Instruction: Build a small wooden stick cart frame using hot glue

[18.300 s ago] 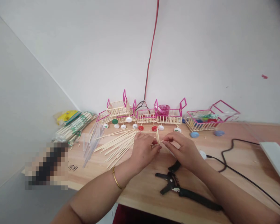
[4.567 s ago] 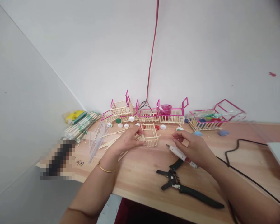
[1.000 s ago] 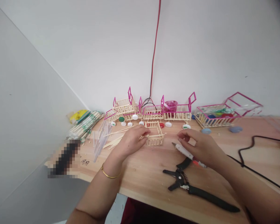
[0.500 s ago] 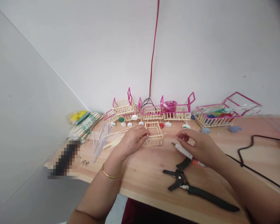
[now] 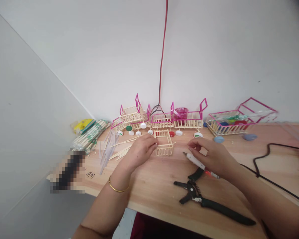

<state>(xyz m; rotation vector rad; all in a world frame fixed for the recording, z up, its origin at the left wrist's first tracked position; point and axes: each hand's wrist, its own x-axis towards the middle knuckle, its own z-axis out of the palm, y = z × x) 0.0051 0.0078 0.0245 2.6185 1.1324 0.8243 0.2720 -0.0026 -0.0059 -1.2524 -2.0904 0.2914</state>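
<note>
Light stick frame (image 5: pixel 164 146) at the left fingertips

Stick frame sits on the surface (image 5: pixel 151 186), between the hands, nearer the left. Left hand (image 5: pixel 142 149): fingers at its left side, can't tell if clamped. Right hand (image 5: pixel 209 154): fingers slightly apart, nothing visible between, over the pen-like tool (image 5: pixel 195 161). Frame probably light, stiff, not slippery, weak at joints; best pinched gently at a corner post.

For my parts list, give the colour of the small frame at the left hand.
The small frame is pale yellowish cream; the head view shows it.
</note>
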